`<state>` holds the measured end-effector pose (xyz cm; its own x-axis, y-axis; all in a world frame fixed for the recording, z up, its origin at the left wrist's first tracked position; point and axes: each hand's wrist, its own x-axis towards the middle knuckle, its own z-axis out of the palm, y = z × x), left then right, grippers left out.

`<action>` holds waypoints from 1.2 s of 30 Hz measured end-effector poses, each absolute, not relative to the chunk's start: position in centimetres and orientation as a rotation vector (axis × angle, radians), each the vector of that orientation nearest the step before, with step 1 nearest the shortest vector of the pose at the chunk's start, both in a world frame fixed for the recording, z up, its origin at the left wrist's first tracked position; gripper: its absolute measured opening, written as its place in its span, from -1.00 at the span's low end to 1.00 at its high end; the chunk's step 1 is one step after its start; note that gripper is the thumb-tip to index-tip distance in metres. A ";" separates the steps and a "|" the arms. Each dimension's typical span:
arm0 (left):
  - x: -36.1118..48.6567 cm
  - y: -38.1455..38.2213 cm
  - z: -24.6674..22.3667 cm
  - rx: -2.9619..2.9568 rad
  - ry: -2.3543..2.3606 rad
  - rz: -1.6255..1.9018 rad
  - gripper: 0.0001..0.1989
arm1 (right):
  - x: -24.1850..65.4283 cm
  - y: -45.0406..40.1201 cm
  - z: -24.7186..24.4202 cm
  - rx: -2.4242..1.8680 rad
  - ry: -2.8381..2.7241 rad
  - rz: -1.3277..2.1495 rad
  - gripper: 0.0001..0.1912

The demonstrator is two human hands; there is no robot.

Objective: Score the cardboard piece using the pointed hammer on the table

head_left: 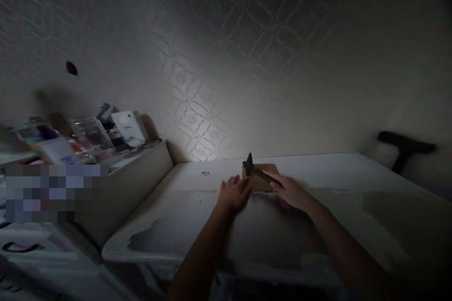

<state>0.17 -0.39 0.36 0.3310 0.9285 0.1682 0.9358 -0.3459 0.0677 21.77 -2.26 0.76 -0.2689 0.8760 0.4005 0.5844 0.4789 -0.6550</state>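
A hammer [263, 175] with a dark head and a slim handle is gripped in my right hand [287, 190]. Its head is over the left part of a flat brown board [269, 186], which looks like wood or cardboard. My left hand [232, 194] is at the board's left edge, close below the hammer head. Its thumb and forefinger come together over the board, while the other fingers fan out to the left. Whatever lies between those fingertips is too small and dark to name. Several small dark thin pieces [205, 173] lie on the white table to the left.
The white table [187, 183] has a translucent cover and stands against a patterned wall. At left, a cabinet [141, 183] carries a white box [129, 124], a clear plastic case [92, 136] and other clutter. A dark T-shaped object [406, 146] stands at far right.
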 end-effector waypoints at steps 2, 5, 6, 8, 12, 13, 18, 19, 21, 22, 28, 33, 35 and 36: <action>0.2 -0.4 0.3 -2.530 -1.774 -0.270 -0.46 | 21.7 -2.4 0.9 -1.232 -1.976 0.498 -0.49; 0.1 -0.3 0.3 -2.531 -1.775 -0.286 -0.47 | 21.6 -2.5 1.0 -1.242 -1.984 0.493 -0.49; 0.1 -0.3 0.2 -2.532 -1.776 -0.299 -0.47 | 21.7 -2.4 1.0 -1.238 -1.982 0.490 -0.49; 0.1 -0.3 0.2 -2.538 -1.770 -0.319 -0.47 | 22.0 -2.2 1.0 -1.249 -1.949 0.477 -0.49; 0.0 -0.3 0.2 -2.544 -1.750 -0.318 -0.47 | 23.1 -1.3 0.6 -1.406 -1.804 0.480 -0.50; -0.1 -0.3 0.2 -2.545 -1.747 -0.314 -0.47 | 23.5 -1.1 0.5 -1.452 -1.764 0.486 -0.50; 0.0 -0.2 0.0 -2.540 -1.748 -0.318 -0.48 | 25.1 -0.7 0.1 -1.591 -1.648 0.490 -0.51; 0.0 -0.1 0.0 -2.535 -1.756 -0.313 -0.48 | 25.3 -0.8 0.1 -1.612 -1.644 0.479 -0.51; 0.1 -0.1 0.0 -2.533 -1.765 -0.306 -0.48 | 25.5 -1.1 0.3 -1.652 -1.642 0.434 -0.54; 0.1 -0.1 0.0 -2.537 -1.765 -0.310 -0.48 | 25.6 -1.3 0.4 -1.686 -1.638 0.419 -0.55; 0.1 -0.2 0.0 -2.536 -1.752 -0.340 -0.48 | 25.5 -1.9 1.1 -1.867 -1.708 0.386 -0.66; 0.1 -0.4 0.2 -2.535 -1.751 -0.342 -0.49 | 25.7 -1.9 1.2 -1.946 -1.748 0.121 -0.74; 0.2 -0.4 0.2 -2.540 -1.751 -0.344 -0.48 | 25.9 -1.8 1.1 -1.954 -1.763 0.106 -0.70; 0.2 -0.4 0.3 -2.543 -1.752 -0.341 -0.48 | 25.9 -1.8 1.0 -1.950 -1.761 0.106 -0.68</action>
